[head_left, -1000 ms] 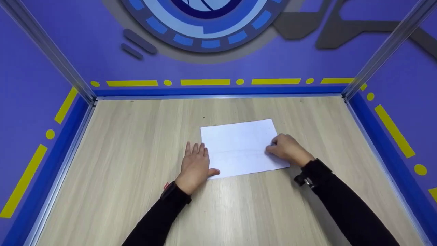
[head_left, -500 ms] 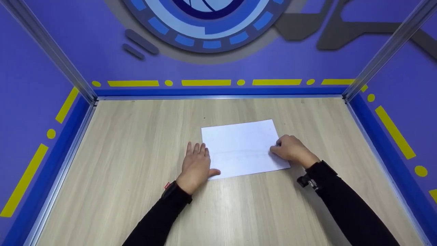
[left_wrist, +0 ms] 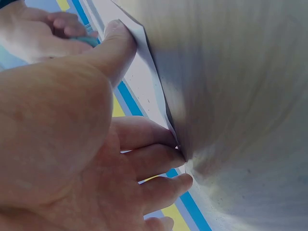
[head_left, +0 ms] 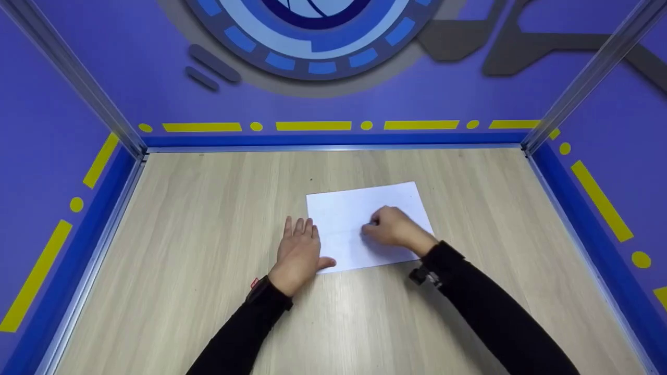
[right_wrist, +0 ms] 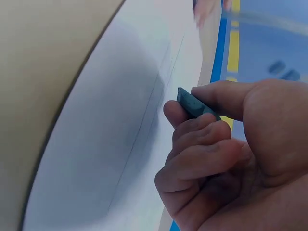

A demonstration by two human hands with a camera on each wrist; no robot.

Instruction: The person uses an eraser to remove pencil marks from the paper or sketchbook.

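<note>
A white sheet of paper (head_left: 338, 205) lies flat on the wooden table, with faint thin lines (right_wrist: 131, 154) across its middle. My left hand (head_left: 298, 255) rests at the sheet's left edge, fingers straight; its thumb presses the near left corner. Over the middle of the sheet, my right hand (head_left: 393, 228) pinches a small, wedge-shaped teal eraser (right_wrist: 193, 104) between thumb and index finger, the other fingers curled in. In the right wrist view the eraser's tip points toward the paper; whether it touches cannot be told. The head view mostly hides the eraser behind the fingers.
Purple panels with yellow marks, such as the back wall (head_left: 312, 112), enclose the wooden table (head_left: 208, 208) on three sides. Metal rails (head_left: 333, 148) run along the table's edges. A small dark device (head_left: 424, 276) sits on the right wrist.
My right hand first shifted slightly right near the sheet's right edge, then swept left to its middle with the eraser. The left hand and the paper stay in place.
</note>
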